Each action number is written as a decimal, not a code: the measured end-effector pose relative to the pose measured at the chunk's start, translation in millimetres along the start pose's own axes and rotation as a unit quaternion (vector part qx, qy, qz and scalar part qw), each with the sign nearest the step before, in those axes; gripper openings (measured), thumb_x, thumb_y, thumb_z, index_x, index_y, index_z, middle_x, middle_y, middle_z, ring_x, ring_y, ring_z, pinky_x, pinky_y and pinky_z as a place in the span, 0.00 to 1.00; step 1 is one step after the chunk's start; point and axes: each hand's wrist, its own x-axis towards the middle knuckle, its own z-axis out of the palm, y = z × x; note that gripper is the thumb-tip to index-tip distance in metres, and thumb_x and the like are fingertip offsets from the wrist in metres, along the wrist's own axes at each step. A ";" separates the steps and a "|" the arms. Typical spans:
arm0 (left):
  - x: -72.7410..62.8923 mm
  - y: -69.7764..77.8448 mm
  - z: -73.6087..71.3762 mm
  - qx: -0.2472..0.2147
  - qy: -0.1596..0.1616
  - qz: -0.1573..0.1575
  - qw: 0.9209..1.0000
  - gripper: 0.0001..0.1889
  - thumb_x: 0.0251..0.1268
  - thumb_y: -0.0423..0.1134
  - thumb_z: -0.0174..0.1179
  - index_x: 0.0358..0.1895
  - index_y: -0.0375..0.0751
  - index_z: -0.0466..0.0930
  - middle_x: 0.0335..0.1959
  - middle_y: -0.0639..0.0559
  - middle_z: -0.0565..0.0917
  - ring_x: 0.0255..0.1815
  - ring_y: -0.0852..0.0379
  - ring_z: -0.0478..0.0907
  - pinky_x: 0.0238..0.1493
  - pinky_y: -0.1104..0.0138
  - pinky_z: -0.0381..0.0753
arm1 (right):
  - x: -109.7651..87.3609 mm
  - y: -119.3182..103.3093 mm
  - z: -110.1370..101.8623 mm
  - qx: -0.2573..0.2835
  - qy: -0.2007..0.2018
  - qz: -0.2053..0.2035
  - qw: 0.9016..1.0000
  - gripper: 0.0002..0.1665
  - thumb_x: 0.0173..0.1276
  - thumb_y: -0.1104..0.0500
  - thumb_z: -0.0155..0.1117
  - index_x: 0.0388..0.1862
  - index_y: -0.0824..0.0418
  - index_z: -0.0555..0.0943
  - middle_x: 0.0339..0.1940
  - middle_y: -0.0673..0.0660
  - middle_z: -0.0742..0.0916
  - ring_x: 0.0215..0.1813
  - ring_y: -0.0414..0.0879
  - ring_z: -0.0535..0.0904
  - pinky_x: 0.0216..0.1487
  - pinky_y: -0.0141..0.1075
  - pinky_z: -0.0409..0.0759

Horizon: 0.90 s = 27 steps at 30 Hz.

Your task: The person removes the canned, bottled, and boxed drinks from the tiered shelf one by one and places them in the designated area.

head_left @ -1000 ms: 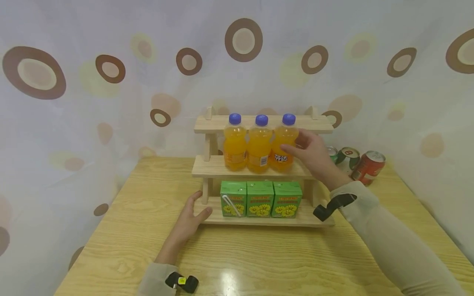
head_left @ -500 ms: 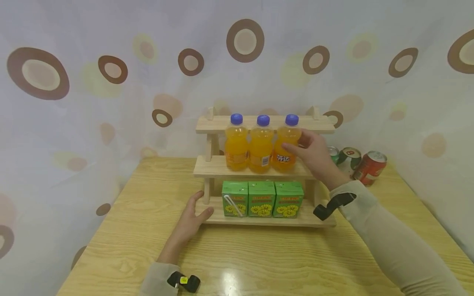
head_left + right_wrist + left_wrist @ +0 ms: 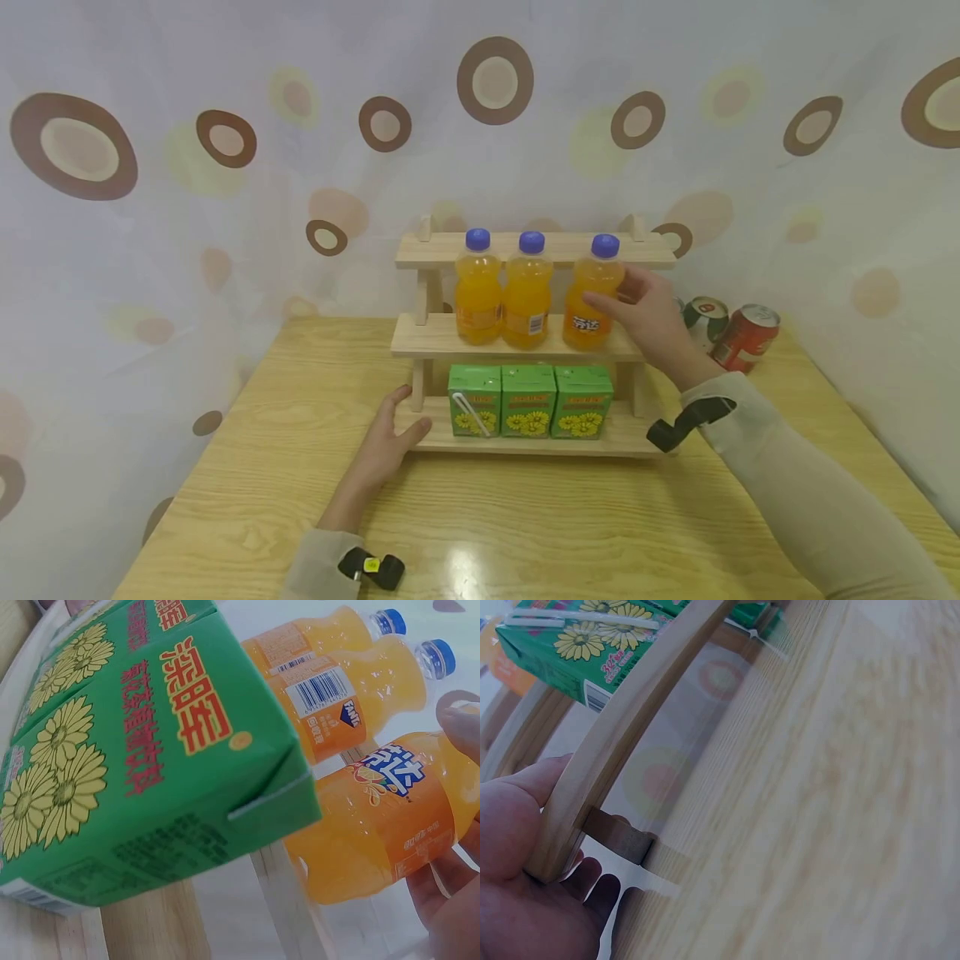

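My right hand (image 3: pixel 648 321) holds the rightmost orange soda bottle (image 3: pixel 592 312), thumb in front and fingers behind. This blue-capped bottle leans slightly right, low over the middle tier, with a gap to the middle bottle (image 3: pixel 527 304). The left bottle (image 3: pixel 478 304) stands close beside that one. In the right wrist view, the held bottle (image 3: pixel 375 817) shows its orange label, and fingers (image 3: pixel 450 900) wrap its far side. With my left hand (image 3: pixel 382 450) I grip the left end of the wooden shelf's bottom board (image 3: pixel 615 750), thumb on top and fingers beneath.
Three green drink cartons (image 3: pixel 527 404) stand side by side on the bottom tier; the left one has a straw on its front. Several cans, including a red can (image 3: pixel 747 337), stand on the table (image 3: pixel 480 525) right of the shelf. A patterned curtain hangs behind.
My right hand has moved right with the rightmost bottle, opening a gap to the middle one. The left hand stays at the shelf's end.
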 end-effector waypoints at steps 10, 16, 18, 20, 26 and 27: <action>0.3 0.3 0.4 -0.003 0.002 0.005 1.000 0.38 0.72 0.48 0.60 0.77 0.43 0.50 0.79 0.40 0.48 0.79 0.39 0.38 0.73 0.40 0.41 | -11.5 4.6 -22.4 -0.020 0.018 -0.013 1.000 0.32 0.64 0.49 0.72 0.65 0.56 0.77 0.60 0.53 0.83 0.63 0.45 0.76 0.67 0.44 0.70; 0.8 -2.6 0.0 0.002 0.001 0.003 1.000 0.39 0.71 0.50 0.60 0.77 0.43 0.50 0.79 0.41 0.48 0.79 0.39 0.38 0.72 0.39 0.41 | -17.6 10.2 -37.3 -0.014 0.033 0.000 0.999 0.32 0.65 0.50 0.72 0.66 0.53 0.75 0.62 0.52 0.82 0.64 0.44 0.75 0.64 0.38 0.73; 1.0 -3.1 0.1 0.002 0.002 0.005 1.000 0.39 0.71 0.49 0.60 0.77 0.43 0.50 0.79 0.40 0.48 0.79 0.39 0.37 0.72 0.39 0.40 | -19.5 11.8 -42.2 -0.014 0.041 0.002 0.999 0.32 0.65 0.50 0.72 0.67 0.53 0.75 0.61 0.51 0.82 0.64 0.43 0.76 0.61 0.34 0.74; 1.2 -3.2 0.2 -0.001 0.002 0.007 1.000 0.39 0.71 0.49 0.60 0.77 0.42 0.50 0.79 0.40 0.48 0.79 0.39 0.37 0.72 0.39 0.40 | -21.6 13.2 -46.4 -0.007 0.052 0.003 0.999 0.31 0.64 0.52 0.73 0.66 0.54 0.76 0.61 0.51 0.82 0.63 0.42 0.77 0.58 0.30 0.76; 0.7 -2.1 -0.4 0.000 -0.003 0.003 1.000 0.39 0.72 0.49 0.60 0.77 0.44 0.50 0.79 0.40 0.46 0.79 0.39 0.36 0.72 0.39 0.40 | -31.2 13.7 -56.8 0.026 0.073 -0.008 0.997 0.29 0.64 0.58 0.73 0.64 0.59 0.78 0.57 0.49 0.84 0.58 0.40 0.78 0.52 0.25 0.77; 0.5 -2.0 -0.6 0.002 -0.004 0.002 1.000 0.39 0.72 0.49 0.60 0.77 0.44 0.50 0.79 0.41 0.46 0.79 0.39 0.36 0.72 0.39 0.40 | -32.9 13.6 -58.5 0.026 0.075 -0.009 0.997 0.29 0.64 0.58 0.73 0.64 0.60 0.78 0.57 0.49 0.84 0.58 0.40 0.79 0.51 0.24 0.77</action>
